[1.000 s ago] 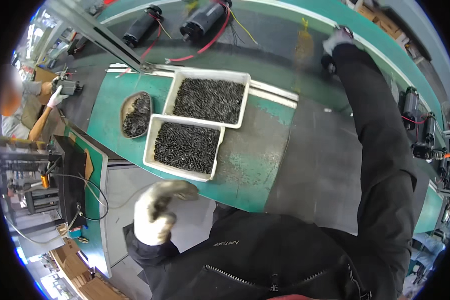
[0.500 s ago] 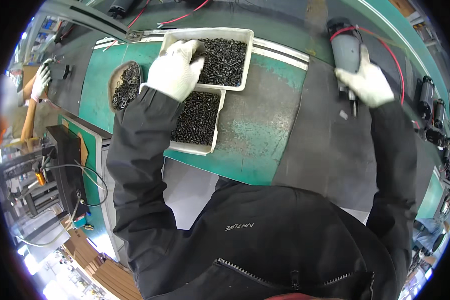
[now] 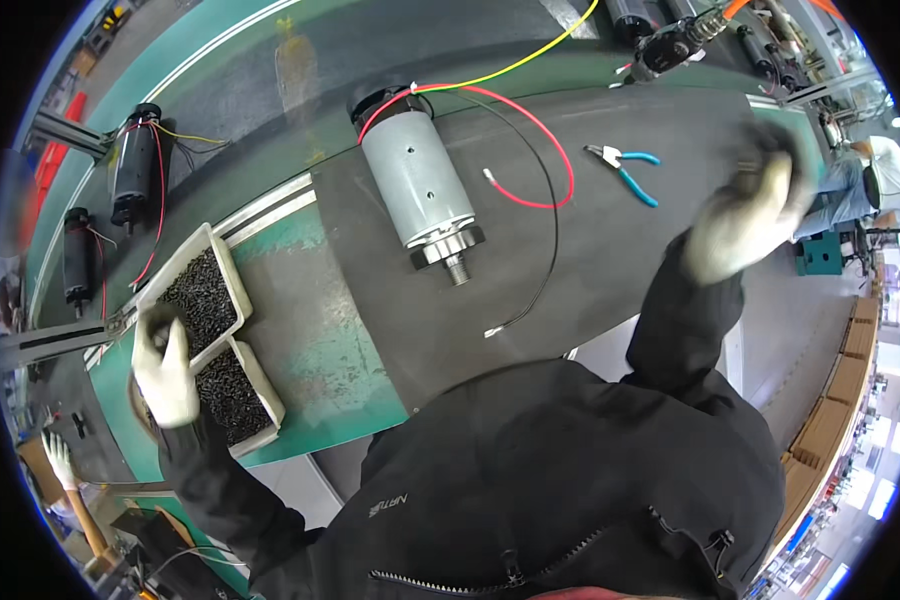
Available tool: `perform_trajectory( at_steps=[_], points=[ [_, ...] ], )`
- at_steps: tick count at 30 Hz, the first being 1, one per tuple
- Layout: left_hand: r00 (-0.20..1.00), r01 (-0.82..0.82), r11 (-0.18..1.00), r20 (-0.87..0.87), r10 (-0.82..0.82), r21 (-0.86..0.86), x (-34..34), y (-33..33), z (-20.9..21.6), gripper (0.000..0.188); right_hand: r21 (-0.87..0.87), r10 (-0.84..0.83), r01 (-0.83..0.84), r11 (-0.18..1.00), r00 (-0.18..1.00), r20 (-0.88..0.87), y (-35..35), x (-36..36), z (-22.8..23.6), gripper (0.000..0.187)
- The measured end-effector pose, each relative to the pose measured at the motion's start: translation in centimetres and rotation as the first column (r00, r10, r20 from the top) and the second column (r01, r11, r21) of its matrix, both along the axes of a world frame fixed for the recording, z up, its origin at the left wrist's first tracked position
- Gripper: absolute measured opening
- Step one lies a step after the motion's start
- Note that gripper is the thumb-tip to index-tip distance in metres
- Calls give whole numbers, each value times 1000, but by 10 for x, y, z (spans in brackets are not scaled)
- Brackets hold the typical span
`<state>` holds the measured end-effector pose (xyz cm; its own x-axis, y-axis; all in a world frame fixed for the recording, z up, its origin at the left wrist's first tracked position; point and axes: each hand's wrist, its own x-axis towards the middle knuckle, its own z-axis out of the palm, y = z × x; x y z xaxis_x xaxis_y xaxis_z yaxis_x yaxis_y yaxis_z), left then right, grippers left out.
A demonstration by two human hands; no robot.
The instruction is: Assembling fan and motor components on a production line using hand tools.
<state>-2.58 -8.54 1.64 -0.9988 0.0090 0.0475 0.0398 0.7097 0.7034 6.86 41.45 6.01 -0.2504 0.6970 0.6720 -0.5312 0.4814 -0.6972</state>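
Note:
My left hand (image 3: 166,380), in a white glove, is at the edge of the bins at the left. Its fingers curl around a dark patch that I cannot make out. Small black parts fill the upper pale bin (image 3: 238,290) and the lower pale bin (image 3: 270,398) beside it. Well to the right, my right hand (image 3: 740,225) is raised, also gloved and smeared by motion. Something dark blurs at its fingers. Between the hands a grey cylindrical motor (image 3: 415,180) lies on the dark mat (image 3: 370,310), its shaft toward me, apart from both hands.
Blue-handled pliers (image 3: 630,172) lie right of the motor, near its red wire (image 3: 570,170) and black wire (image 3: 555,240). A power driver (image 3: 665,50) with an orange hose is at the upper right. Dark motors (image 3: 135,165) stand at the far left. Another person's gloved hand (image 3: 60,460) shows lower left.
My view has turned right, so the bins now sit further left. My right hand has left the motor and swung out to the right. My left hand remains by the bins.

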Motion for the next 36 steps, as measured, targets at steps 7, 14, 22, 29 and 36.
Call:
perform_trajectory(
  at_steps=[7,14,22,29,36],
  points=[
    [959,9,403,106,-263,915,89,143,17,39,-310,609,-566,764,474,636,242,-104,-84,52],
    [830,-94,-246,-61,-554,965,96,220,-11,26,163,430,-559,813,764,481,143,-68,5,26],
    [779,-245,-276,19,-627,930,91,256,-4,31,-82,850,-985,151,172,-498,-53,2,52,10],
    [764,-184,-348,-89,-639,919,98,255,-11,25,-110,810,-987,120,161,-564,-73,0,53,19],
    [804,-154,-311,-64,-591,938,97,250,-19,26,-120,860,-982,145,185,-476,-74,3,43,11]
  ],
)
